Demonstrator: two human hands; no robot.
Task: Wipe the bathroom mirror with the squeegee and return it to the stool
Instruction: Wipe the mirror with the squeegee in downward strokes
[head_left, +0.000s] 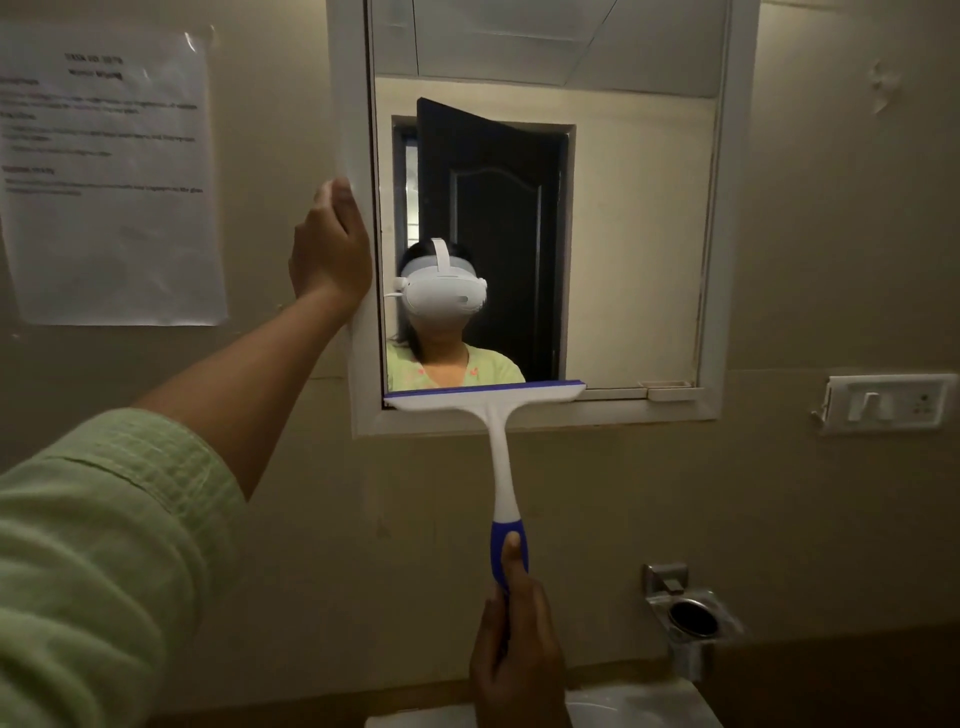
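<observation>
A white-framed mirror (644, 249) hangs on the beige wall ahead. The squeegee (498, 457) is white with a blue grip and a blue rubber edge. Its blade lies across the bottom left of the glass, level with the lower frame. My right hand (517, 654) is shut on the blue grip below, thumb laid along it. My left hand (330, 249) holds the left side of the mirror frame, its green-sleeved arm reaching up from the lower left. The stool is out of view.
A printed paper sheet (109, 176) is stuck to the wall left of the mirror. A white switch plate (888, 402) sits at the right. A metal holder (691, 618) juts from the wall lower right, above a white basin edge (644, 706).
</observation>
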